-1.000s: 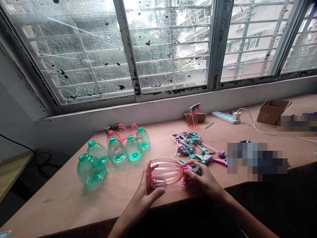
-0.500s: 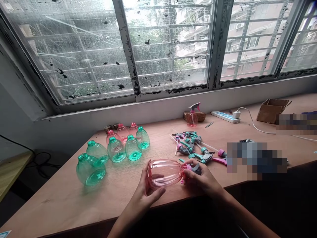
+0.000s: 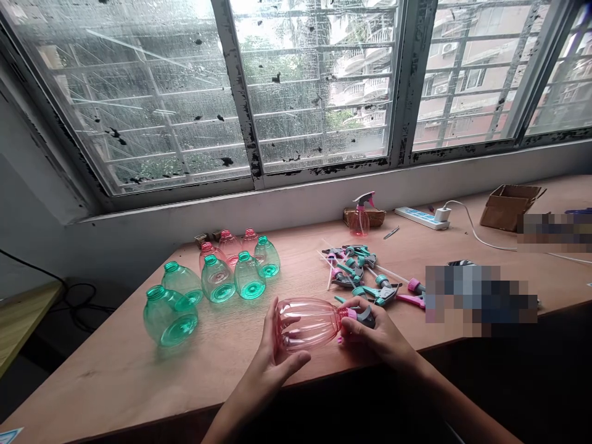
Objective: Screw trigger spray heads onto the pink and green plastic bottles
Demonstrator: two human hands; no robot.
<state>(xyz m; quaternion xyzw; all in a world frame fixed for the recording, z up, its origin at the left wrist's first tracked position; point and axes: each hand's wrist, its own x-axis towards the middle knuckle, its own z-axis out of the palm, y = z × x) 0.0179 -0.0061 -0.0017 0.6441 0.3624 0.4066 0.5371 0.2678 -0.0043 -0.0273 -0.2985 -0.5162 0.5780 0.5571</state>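
Observation:
A clear pink plastic bottle (image 3: 308,324) lies on its side above the front edge of the wooden table (image 3: 115,376). My left hand (image 3: 272,361) cups its base, fingers wrapped round it. My right hand (image 3: 374,336) is closed on the grey and pink spray head (image 3: 363,316) at the bottle's neck. Several loose spray heads (image 3: 358,271) in teal, grey and pink lie just beyond my right hand.
Several empty green and pink bottles (image 3: 217,274) stand and lie at the left. A finished pink spray bottle (image 3: 361,216) stands by the wall, next to a power strip (image 3: 420,217) with a white cable. A cardboard box (image 3: 509,206) sits far right.
The bottle has turned slightly in my hands and my left fingers have shifted on its base. Everything else on the table is as it was.

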